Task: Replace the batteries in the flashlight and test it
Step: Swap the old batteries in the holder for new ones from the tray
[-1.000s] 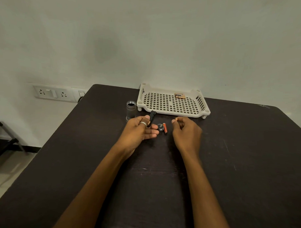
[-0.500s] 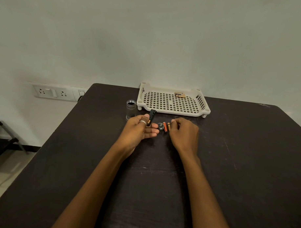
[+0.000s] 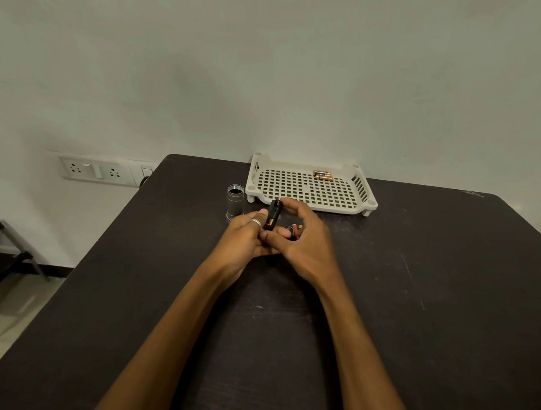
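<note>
Black holder [image 3: 273, 217], one battery seated in it, sits low over the table [image 3: 413, 302], gripped by the left hand [image 3: 246, 237]. The right hand [image 3: 304, 246] pinches it end to end, fingers [image 3: 289, 203] curled on top. The tube [image 3: 235, 202] stands upright just beside the tray [image 3: 339, 209], which holds batteries [image 3: 322, 175].

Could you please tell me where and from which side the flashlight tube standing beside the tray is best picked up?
Probably round the middle of the flashlight tube, coming from its left. It stands upright, open end up, so its round wall suits a thumb-and-finger wrap. The tray sits close on its right and the left hand just in front.
</note>
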### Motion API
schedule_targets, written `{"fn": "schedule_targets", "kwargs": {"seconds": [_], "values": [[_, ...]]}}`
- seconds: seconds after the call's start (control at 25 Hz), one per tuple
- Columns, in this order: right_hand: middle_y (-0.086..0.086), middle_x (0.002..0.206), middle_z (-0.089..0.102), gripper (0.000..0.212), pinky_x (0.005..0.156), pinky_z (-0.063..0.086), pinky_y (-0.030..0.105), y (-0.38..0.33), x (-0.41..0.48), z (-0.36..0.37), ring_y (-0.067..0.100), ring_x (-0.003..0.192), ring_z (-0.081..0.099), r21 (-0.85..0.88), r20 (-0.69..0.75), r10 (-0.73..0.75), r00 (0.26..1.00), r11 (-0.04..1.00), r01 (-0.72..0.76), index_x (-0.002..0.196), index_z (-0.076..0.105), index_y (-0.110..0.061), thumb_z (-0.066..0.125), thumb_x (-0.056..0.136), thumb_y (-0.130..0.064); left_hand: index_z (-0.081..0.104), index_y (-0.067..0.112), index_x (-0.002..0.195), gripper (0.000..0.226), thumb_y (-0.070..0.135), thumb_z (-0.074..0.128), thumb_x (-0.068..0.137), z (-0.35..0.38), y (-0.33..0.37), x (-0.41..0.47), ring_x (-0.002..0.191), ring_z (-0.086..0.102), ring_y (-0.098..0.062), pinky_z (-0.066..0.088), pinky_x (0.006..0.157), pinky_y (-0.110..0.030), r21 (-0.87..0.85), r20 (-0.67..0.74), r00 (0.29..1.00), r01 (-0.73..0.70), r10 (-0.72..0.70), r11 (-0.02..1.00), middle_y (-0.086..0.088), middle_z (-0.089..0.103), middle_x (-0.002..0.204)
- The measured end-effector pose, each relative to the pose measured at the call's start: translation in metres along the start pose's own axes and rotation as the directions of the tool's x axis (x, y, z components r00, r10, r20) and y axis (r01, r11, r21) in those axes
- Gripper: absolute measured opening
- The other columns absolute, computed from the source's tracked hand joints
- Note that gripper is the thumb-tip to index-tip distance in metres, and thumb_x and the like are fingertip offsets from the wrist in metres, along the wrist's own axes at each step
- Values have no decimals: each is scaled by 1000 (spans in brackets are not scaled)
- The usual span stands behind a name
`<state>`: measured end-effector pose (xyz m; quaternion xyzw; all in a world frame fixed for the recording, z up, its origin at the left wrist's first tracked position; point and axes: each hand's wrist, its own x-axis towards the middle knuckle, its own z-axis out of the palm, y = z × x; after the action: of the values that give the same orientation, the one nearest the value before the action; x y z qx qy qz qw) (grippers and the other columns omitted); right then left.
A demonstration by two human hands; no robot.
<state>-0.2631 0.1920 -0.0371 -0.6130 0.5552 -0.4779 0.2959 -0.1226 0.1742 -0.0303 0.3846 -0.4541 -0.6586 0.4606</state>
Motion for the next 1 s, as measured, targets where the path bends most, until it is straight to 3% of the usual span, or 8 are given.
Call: {"fn": "schedule_targets", "kwargs": {"seconds": [0.12,0.28,0.4,0.6,0.72,0.88,1.0], "values": [[-14,125,65,62,100,53,40,0,1,1,8,115,62,3,-45,-15,999,1000,15,133,61,-29,85,76,-21,70,16,108,32,29,40,108,2,0,-1,84,76,-19,59,67,-28,1,5,1000,-3,3,1000,-11,78,91],[-7,131,61,60,98,53,31,3,0,2,7,120,56,-99,-65,-82,994,992,76,135,59,-27,77,78,-20,66,14,113,18,26,59,100,4,-5,1,85,75,-14,59,70,-28,66,-37,998,-54,57,996,-4,78,90],[-10,128,62,60,97,50,25,5,1,3,4,121,56,-82,-65,-102,993,992,97,132,57,-31,78,77,-19,66,12,111,19,22,51,104,3,-6,2,83,74,-14,58,70,-27,84,-22,998,-49,51,995,-1,76,87],[-18,113,65,53,90,53,29,6,2,4,5,108,61,-64,-94,-99,991,994,93,111,56,-44,86,72,-24,65,8,109,30,25,41,108,2,-4,3,79,73,-14,59,70,-28,66,-15,1000,-4,5,998,-1,76,83],[-17,113,66,50,88,53,30,7,2,4,7,107,62,-65,-93,-111,989,992,106,110,58,-42,86,72,-25,66,9,110,31,26,40,108,2,-5,4,77,73,-13,59,69,-28,63,-12,1000,-4,4,998,-1,75,81],[-17,113,64,49,84,48,21,6,3,2,5,109,59,-70,-70,-133,989,989,128,110,57,-40,85,74,-23,68,10,108,31,25,41,108,1,-5,4,76,71,-11,59,71,-28,74,-4,1000,-5,5,997,-1,74,82],[-15,112,63,47,82,50,25,8,4,1,8,107,59,-77,-68,-148,987,987,143,111,60,-31,84,73,-20,69,13,106,29,25,42,107,1,-5,4,74,71,-9,59,70,-27,93,-7,1000,-8,8,996,1,72,80]]}}
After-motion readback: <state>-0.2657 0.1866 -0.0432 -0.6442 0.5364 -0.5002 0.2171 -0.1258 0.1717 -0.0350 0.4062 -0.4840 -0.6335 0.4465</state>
